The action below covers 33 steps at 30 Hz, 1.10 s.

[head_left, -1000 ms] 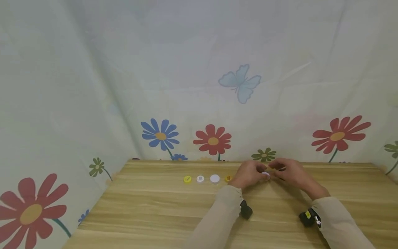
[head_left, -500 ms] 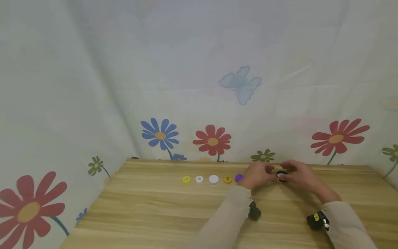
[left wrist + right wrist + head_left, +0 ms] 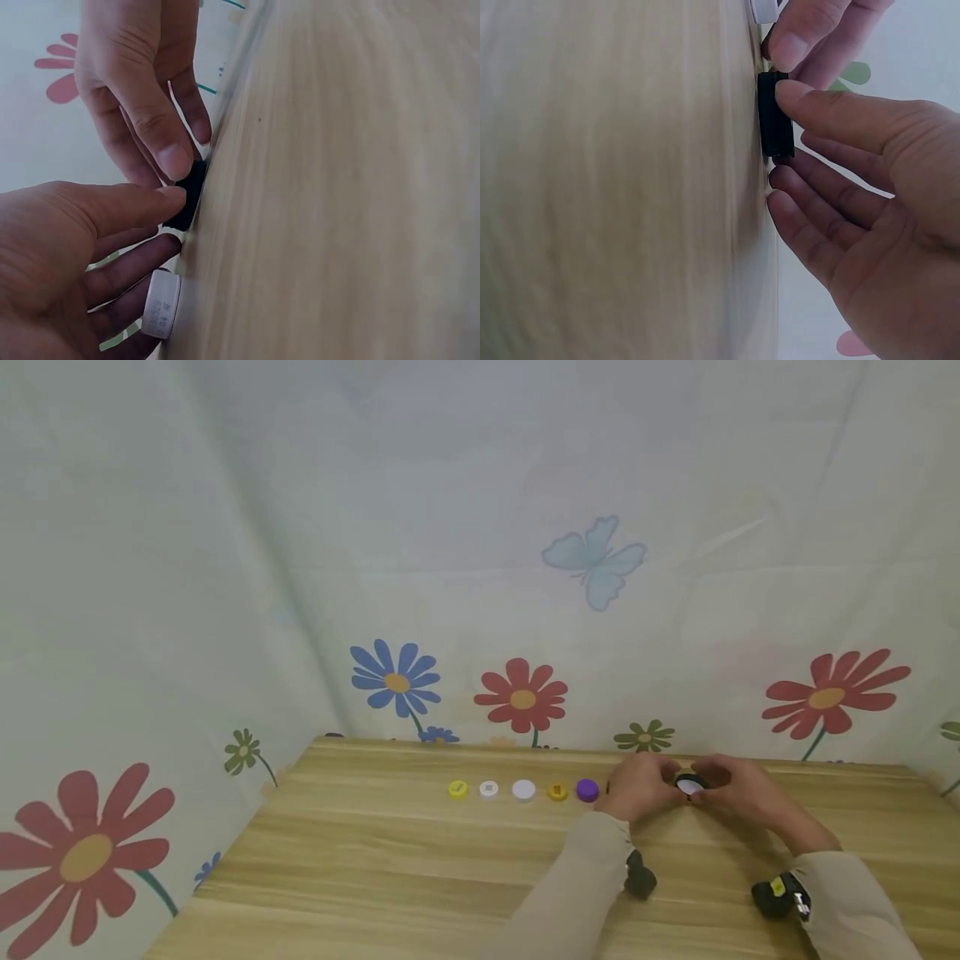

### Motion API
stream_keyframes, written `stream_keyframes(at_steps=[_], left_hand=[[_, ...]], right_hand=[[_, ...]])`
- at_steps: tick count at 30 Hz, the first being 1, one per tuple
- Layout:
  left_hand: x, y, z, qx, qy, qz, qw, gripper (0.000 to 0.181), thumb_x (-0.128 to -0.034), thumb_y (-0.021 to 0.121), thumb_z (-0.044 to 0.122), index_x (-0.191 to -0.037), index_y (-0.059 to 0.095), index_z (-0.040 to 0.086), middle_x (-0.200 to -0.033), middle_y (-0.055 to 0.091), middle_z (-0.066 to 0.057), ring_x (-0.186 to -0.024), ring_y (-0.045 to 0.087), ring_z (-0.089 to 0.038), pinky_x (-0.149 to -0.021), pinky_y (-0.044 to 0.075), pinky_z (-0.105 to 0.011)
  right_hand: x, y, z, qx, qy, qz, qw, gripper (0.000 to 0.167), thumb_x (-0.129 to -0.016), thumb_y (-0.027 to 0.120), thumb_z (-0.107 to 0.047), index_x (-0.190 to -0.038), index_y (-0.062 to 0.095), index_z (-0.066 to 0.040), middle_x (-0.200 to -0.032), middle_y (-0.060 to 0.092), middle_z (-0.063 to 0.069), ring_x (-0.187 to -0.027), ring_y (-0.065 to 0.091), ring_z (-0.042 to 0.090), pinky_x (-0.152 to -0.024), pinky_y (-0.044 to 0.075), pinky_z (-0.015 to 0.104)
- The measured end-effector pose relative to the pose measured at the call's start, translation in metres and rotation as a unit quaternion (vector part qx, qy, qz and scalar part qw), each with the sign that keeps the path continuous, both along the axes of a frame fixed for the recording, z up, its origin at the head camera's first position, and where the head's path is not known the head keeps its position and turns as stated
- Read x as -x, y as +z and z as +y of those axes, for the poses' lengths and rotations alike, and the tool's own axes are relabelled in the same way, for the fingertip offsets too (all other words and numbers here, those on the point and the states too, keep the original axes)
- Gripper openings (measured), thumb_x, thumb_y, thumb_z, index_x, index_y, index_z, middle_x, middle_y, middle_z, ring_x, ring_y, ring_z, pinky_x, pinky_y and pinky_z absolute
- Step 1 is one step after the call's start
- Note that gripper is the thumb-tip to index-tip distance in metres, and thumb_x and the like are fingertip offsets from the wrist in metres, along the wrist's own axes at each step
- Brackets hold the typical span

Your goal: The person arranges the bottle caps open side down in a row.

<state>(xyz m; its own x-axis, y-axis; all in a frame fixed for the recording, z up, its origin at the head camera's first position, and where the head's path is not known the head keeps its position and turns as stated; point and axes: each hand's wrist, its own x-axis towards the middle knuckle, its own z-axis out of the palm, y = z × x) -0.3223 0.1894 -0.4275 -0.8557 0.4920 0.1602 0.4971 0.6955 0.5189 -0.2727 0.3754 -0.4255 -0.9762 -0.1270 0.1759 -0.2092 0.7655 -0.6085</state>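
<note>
At the back of the table, my left hand [image 3: 639, 783] and right hand [image 3: 742, 789] meet around a black bottle cap [image 3: 688, 786] whose face looks pale. In the left wrist view, both thumbs press on the rim of the black cap [image 3: 187, 201] at the tabletop. My right thumb and fingers pinch it from the other side in the right wrist view. Close to the curled fingers of my left hand is a white cap [image 3: 161, 304] with faint print on its side. That white cap is hidden behind the left hand in the head view.
Left of my hands runs a row of caps: yellow [image 3: 458, 790], small white [image 3: 489, 790], larger white [image 3: 523, 791], gold [image 3: 557, 791] and purple [image 3: 587, 790]. A flowered cloth wall [image 3: 450, 568] borders the back edge of the wooden table [image 3: 375, 860].
Both hands have shifted right from a white cap to the black one. The purple cap has come into sight. Half a second ago the black cap was tilted by my right hand; now both hands hold it.
</note>
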Motion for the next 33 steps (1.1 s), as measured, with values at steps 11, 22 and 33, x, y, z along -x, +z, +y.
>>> stream_keyframes(at_steps=[11, 22, 33], left_hand=[[-0.002, 0.001, 0.004, 0.005, 0.013, -0.012, 0.9998, 0.029, -0.0848, 0.091, 0.029, -0.112, 0.083, 0.033, -0.101, 0.075, 0.024, -0.099, 0.063, 0.004, -0.079, 0.047, -0.022], [0.005, -0.002, -0.005, -0.060, -0.033, -0.013, 0.9976, 0.030, -0.0898, 0.087, 0.022, -0.119, 0.082, 0.026, -0.116, 0.075, 0.016, -0.109, 0.062, 0.001, -0.090, 0.046, -0.016], [0.007, 0.002, -0.015, -0.101, -0.033, 0.048, 0.9932, 0.025, -0.0929, 0.082, 0.017, -0.116, 0.083, 0.026, -0.116, 0.074, 0.017, -0.110, 0.065, 0.000, -0.091, 0.044, -0.012]], right_hand=[[-0.001, -0.003, 0.004, -0.002, -0.002, 0.015, 0.9999, 0.037, -0.090, 0.085, -0.008, -0.117, 0.068, 0.012, -0.106, 0.074, 0.020, -0.100, 0.071, 0.036, -0.083, 0.055, 0.039], [-0.004, 0.003, 0.001, 0.005, -0.026, 0.011, 0.9996, 0.039, -0.097, 0.080, -0.015, -0.124, 0.068, 0.011, -0.113, 0.074, 0.026, -0.107, 0.069, 0.044, -0.092, 0.053, 0.063], [-0.007, 0.015, -0.002, 0.040, -0.036, 0.009, 0.9985, 0.047, -0.103, 0.074, -0.033, -0.129, 0.069, 0.005, -0.121, 0.072, 0.022, -0.112, 0.067, 0.041, -0.088, 0.056, 0.048]])
